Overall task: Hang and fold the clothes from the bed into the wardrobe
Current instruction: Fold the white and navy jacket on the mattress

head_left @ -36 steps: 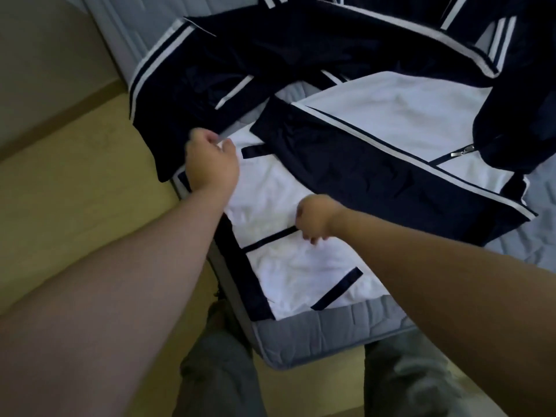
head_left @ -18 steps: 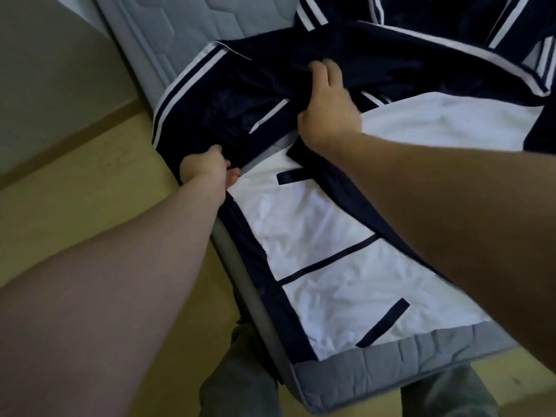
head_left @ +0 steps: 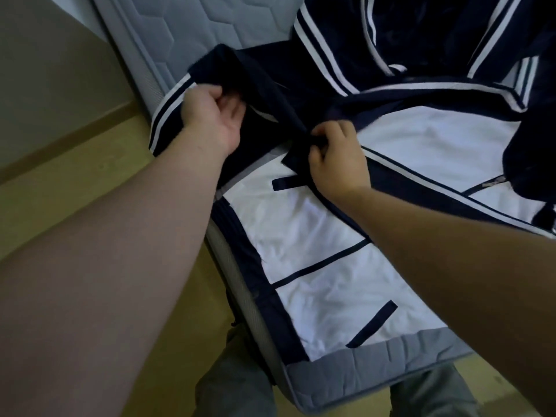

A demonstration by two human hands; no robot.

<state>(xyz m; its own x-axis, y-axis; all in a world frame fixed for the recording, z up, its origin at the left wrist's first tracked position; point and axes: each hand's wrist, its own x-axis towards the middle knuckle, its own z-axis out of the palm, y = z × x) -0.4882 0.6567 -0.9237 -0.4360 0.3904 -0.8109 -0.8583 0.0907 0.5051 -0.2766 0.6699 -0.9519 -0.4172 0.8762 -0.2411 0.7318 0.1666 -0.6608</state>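
A navy and white track jacket (head_left: pixel 331 266) lies spread open on the grey mattress (head_left: pixel 355 377), its white lining facing up. My left hand (head_left: pixel 210 115) grips a raised fold of the navy sleeve with white stripes (head_left: pixel 228 64) near the bed's left edge. My right hand (head_left: pixel 334 155) pinches the navy front edge of the jacket near the middle. More navy fabric with white stripes (head_left: pixel 421 34) is bunched at the far right of the bed.
The mattress corner sits close to my legs (head_left: pixel 237 386) at the bottom of the view. A yellowish floor (head_left: pixel 90 182) runs along the left, with a wall and skirting beyond it. Quilted bare mattress (head_left: pixel 186 28) shows at the top.
My left hand moved up and lifted the striped sleeve fold. My right hand drew back from the far navy fabric to the jacket's front edge and pinched it.
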